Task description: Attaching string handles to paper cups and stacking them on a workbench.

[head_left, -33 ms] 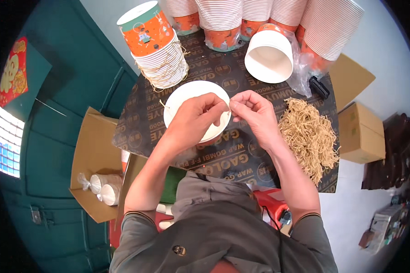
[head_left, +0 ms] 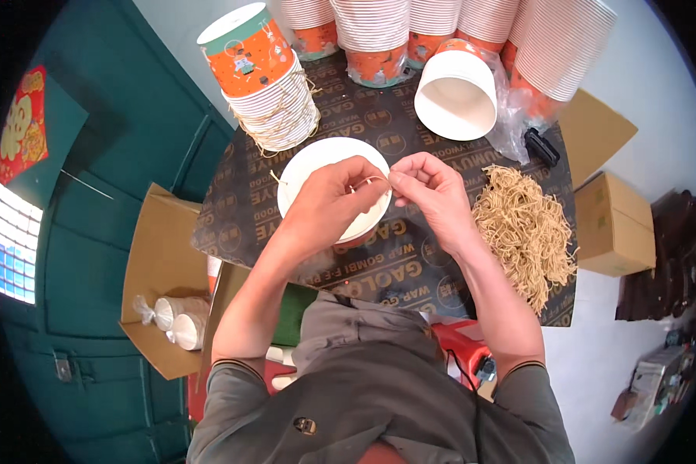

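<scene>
A white paper bowl (head_left: pixel 305 166) stands with its open mouth up on the dark table, in front of my body. My left hand (head_left: pixel 334 192) is over its right half, thumb and index finger closed on a thin beige cord. At the bowl's right rim my right hand (head_left: pixel 435 192) pinches the cord too, its fingertips meeting those of the left. Another bit of cord (head_left: pixel 276 178) sticks out at the bowl's left rim. To the right of my right hand lies a heap of beige cords (head_left: pixel 524 232). The exact pinch point is partly hidden by fingers.
A stack of orange-and-green paper bowls (head_left: pixel 247 62) with cords around it stands at the table's back left. Several bowl stacks (head_left: pixel 371 27) line the back edge. One bowl (head_left: pixel 456 97) lies tipped beside plastic wrap and a black object (head_left: pixel 542 147). An open carton (head_left: pixel 158 271) sits left.
My left index finger and thumb have parted slightly, and a piece of cord now shows between them. My right hand, the bowl and the heap stay where they were.
</scene>
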### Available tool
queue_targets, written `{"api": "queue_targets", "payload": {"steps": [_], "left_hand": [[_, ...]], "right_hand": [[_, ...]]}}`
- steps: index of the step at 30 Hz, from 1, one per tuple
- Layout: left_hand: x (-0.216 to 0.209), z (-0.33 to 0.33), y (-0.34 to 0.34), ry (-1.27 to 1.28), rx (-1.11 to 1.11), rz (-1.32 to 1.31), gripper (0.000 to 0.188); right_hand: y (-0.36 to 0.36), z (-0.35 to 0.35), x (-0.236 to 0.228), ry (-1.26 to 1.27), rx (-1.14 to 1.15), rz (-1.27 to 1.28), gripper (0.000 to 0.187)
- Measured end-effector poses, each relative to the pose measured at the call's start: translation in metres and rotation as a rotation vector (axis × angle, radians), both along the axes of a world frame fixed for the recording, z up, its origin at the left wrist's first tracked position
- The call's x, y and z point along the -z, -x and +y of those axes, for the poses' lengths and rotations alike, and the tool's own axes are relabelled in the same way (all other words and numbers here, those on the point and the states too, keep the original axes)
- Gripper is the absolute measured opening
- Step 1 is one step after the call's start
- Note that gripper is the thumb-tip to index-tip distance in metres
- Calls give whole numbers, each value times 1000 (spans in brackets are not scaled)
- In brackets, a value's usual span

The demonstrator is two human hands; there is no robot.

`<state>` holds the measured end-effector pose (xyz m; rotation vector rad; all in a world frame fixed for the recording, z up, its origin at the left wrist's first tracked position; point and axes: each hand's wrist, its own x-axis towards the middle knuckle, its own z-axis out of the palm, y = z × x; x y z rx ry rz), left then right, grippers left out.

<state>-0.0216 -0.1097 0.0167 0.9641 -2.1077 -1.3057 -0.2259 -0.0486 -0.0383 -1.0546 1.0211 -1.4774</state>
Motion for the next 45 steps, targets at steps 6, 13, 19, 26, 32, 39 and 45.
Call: {"api": "queue_targets", "payload": {"steps": [6, 13, 19, 26, 32, 39, 45], "left_hand": [[-2, 0, 5, 56, -41, -126, 19], [8, -10, 6, 7, 24, -1, 14], [-6, -13, 7, -229, 46, -18, 22], [-2, -21, 6, -326, 95, -40, 21], [-6, -22, 3, -516, 76, 68, 15], [1, -27, -3, -568, 40, 154, 13], [-1, -28, -4, -507, 28, 108, 14]], "right_hand": [[-1, 1, 2, 9, -13, -50, 16], [-1, 1, 4, 23, -8, -55, 16], [2, 3, 9, 19, 15, -41, 15], [-2, 3, 10, 22, 33, -20, 14], [0, 8, 9, 45, 43, -6, 9], [-5, 10, 8, 260, 92, 257, 9], [-10, 10, 6, 388, 167, 513, 12]]}}
